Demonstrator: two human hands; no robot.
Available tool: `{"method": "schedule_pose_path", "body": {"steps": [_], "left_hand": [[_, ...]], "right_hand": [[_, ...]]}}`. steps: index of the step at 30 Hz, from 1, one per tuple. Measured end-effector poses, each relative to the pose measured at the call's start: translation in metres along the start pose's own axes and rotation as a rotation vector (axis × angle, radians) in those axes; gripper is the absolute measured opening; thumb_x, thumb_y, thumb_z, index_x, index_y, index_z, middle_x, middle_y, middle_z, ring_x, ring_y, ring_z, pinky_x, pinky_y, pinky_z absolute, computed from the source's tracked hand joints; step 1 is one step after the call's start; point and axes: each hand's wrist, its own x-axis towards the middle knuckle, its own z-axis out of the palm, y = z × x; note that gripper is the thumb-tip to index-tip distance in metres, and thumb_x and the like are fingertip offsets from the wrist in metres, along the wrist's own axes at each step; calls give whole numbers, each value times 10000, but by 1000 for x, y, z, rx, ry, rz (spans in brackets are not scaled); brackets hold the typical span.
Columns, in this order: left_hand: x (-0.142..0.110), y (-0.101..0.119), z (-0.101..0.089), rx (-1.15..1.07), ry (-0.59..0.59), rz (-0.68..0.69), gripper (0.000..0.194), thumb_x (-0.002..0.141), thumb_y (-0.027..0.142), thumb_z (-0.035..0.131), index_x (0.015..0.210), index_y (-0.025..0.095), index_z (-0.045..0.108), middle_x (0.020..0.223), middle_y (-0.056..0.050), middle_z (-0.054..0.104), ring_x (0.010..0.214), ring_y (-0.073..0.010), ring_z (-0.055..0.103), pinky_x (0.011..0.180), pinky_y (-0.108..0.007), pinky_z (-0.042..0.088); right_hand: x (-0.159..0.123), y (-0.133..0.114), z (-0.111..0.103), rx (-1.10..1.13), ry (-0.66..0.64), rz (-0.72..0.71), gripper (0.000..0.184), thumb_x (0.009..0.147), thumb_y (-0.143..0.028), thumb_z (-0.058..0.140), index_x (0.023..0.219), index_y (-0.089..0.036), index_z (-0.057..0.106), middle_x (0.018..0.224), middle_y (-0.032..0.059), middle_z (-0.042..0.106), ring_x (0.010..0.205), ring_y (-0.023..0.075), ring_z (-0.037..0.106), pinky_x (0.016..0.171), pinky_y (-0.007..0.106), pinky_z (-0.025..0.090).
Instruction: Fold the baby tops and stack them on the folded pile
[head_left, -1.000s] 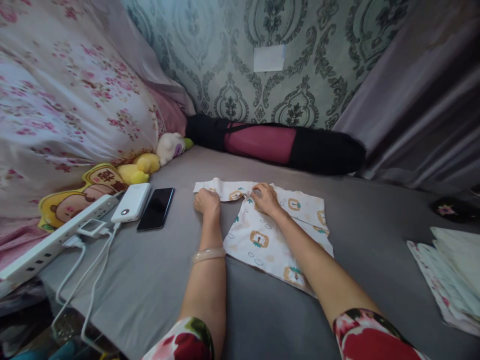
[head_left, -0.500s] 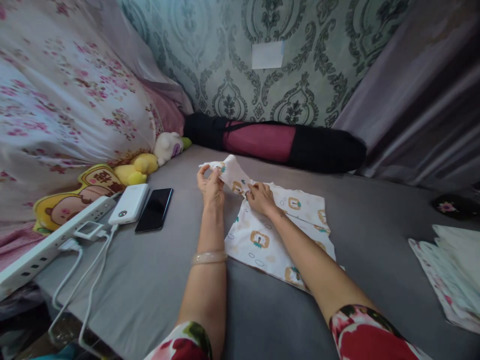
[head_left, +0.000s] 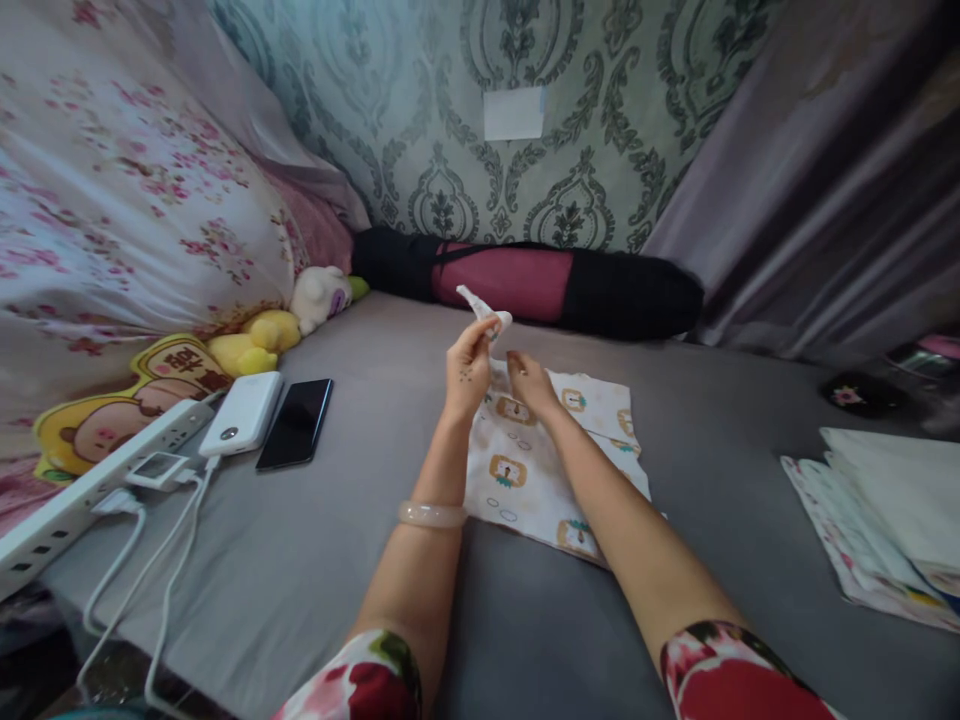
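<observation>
A small white garment [head_left: 544, 485] printed with orange lion faces lies flat on the grey bed cover. My left hand [head_left: 469, 370] pinches a narrow end of it between thumb and fingers, lifted above the rest and bunched. Close by on the right, my right hand [head_left: 534, 387] has its fingers curled together at the garment's far left edge; the cloth at its fingertips is partly hidden. My right forearm crosses over the garment.
Left of my arms lie a black phone [head_left: 296, 424], a white power bank [head_left: 241, 413] and a power strip [head_left: 105, 490] with cables. Plush toys [head_left: 259, 345] sit behind them. A black and red long bag [head_left: 525, 283] lies along the wall. Folded cloths [head_left: 892, 510] are at right.
My left hand has moved right, bringing the lifted end of the garment across and upright, closer to my right hand. The view has shifted slightly to the right.
</observation>
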Motion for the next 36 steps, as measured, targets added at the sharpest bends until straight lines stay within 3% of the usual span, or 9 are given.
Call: {"method": "schedule_pose_path", "body": {"steps": [3, 7, 12, 16, 21, 23, 26, 28, 36], "left_hand": [[-10, 6, 17, 87, -254, 122, 336, 864, 111, 444, 1070, 194, 696, 1236, -77, 651, 1199, -198, 566, 1082, -377, 397], [-24, 12, 31, 292, -612, 2, 418, 754, 52, 441, 1035, 203, 713, 1329, -82, 591, 1149, -216, 591, 962, -341, 491], [-22, -3, 10, 633, -434, -158, 572, 700, 51, 460, 1243, 175, 586, 1224, -100, 627, 1113, -238, 576, 1000, -395, 450], [-22, -19, -11, 867, -477, -203, 641, 699, 105, 536, 1337, 156, 486, 1231, -134, 567, 1172, -284, 505, 1026, -422, 401], [-32, -26, -14, 1000, -496, -211, 537, 771, 170, 558, 1302, 170, 480, 1186, -141, 526, 1140, -282, 492, 992, -407, 404], [-35, -25, -13, 989, -473, -207, 431, 807, 149, 509, 1237, 174, 493, 1156, -130, 526, 1095, -252, 513, 962, -382, 423], [-37, -21, -12, 989, -454, -243, 309, 846, 127, 440, 1142, 194, 501, 1110, -109, 537, 1010, -219, 551, 878, -339, 456], [-37, -19, -12, 1035, -437, -287, 276, 862, 119, 412, 1106, 209, 504, 1097, -103, 548, 987, -215, 564, 826, -317, 461], [-36, -17, -12, 1164, -398, -473, 229, 903, 193, 405, 1091, 207, 537, 1088, -135, 630, 988, -245, 617, 772, -320, 455]], "right_hand": [[-9, 8, -26, 590, 41, 271, 306, 946, -320, 340, 1046, -193, 600, 1032, 84, 682, 933, 195, 633, 901, 360, 482], [-26, 25, -61, 1095, 122, 487, 353, 948, -358, 251, 936, -231, 579, 850, 43, 676, 818, 208, 636, 847, 418, 505], [-41, 44, -78, 1334, 104, 520, 630, 922, -610, 104, 1048, -217, 580, 997, 110, 680, 1043, 295, 598, 904, 569, 442], [-43, 50, -79, 1388, 55, 476, 733, 872, -731, 118, 1146, -226, 573, 1078, 131, 666, 1147, 311, 556, 943, 627, 395], [-43, 46, -90, 1415, 12, 436, 712, 855, -747, 257, 1153, -186, 578, 1106, 173, 665, 1148, 348, 571, 898, 650, 436], [-42, 46, -96, 1345, 65, 491, 536, 878, -628, 413, 1078, -165, 594, 1035, 164, 687, 1075, 327, 617, 870, 596, 492], [-40, 48, -99, 1155, 198, 565, 105, 845, -203, 583, 944, -172, 598, 882, 77, 706, 903, 216, 675, 832, 432, 565], [-38, 52, -99, 1006, 266, 556, 210, 767, -4, 562, 884, -175, 595, 810, 24, 698, 802, 158, 678, 786, 351, 587], [-44, 65, -110, 541, 296, 514, 177, 687, -6, 651, 791, -146, 632, 708, 5, 679, 624, 134, 646, 562, 240, 562]]}}
